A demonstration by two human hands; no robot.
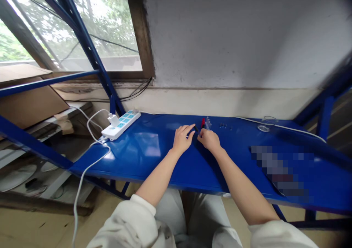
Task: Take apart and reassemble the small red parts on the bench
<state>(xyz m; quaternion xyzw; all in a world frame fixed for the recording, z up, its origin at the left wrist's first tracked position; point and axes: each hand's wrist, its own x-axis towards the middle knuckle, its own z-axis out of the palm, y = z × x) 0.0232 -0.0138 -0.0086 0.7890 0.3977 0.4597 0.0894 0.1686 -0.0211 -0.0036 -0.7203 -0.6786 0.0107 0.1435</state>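
Note:
My left hand is over the blue table, its thumb and fingers closing on a small black piece whose kind is too small to tell. Close beside it, my right hand is closed with the fingers curled in. Whatever it pinches is hidden or too small to name. Just behind the right hand are a small red piece and a clear, bumpy strip that looks like a plastic terminal block. To their right, several tiny dark pieces lie on the table.
A white power strip with a plugged-in adapter sits at the table's left, its cable hanging over the edge. A clear glass container stands back right. A pixelated dark item lies at front right. The blue table meets a wall behind.

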